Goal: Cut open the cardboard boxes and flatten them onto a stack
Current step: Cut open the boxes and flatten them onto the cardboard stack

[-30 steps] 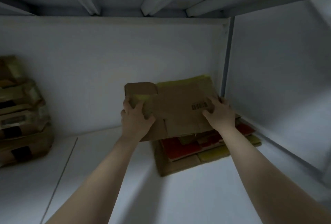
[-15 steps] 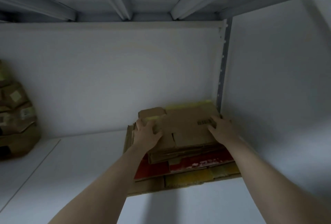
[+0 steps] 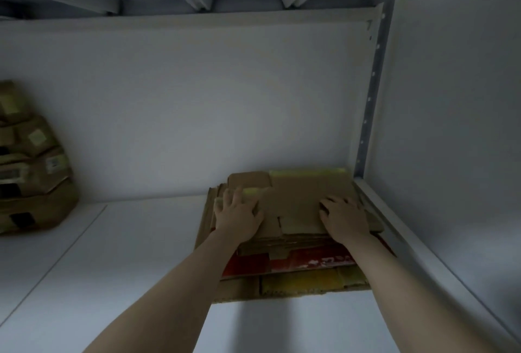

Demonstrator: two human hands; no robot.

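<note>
A flattened brown cardboard box (image 3: 298,197) lies on top of a stack of flattened boxes (image 3: 304,276) in the shelf's back right corner. The stack shows red and yellow printed sheets beneath it. My left hand (image 3: 239,217) lies flat on the top sheet's left part, fingers spread. My right hand (image 3: 345,215) presses on its right part, fingers bent slightly at the tips. Both palms hide part of the sheet.
A pile of uncut brown boxes (image 3: 31,172) with labels stands at the far left against the back wall. The white shelf floor (image 3: 127,254) stretches between pile and stack. A metal upright (image 3: 369,98) and side wall border the stack on the right.
The flattened box was held tilted above the stack; it now lies flat on top. Both hands went from gripping its edges to pressing down on it.
</note>
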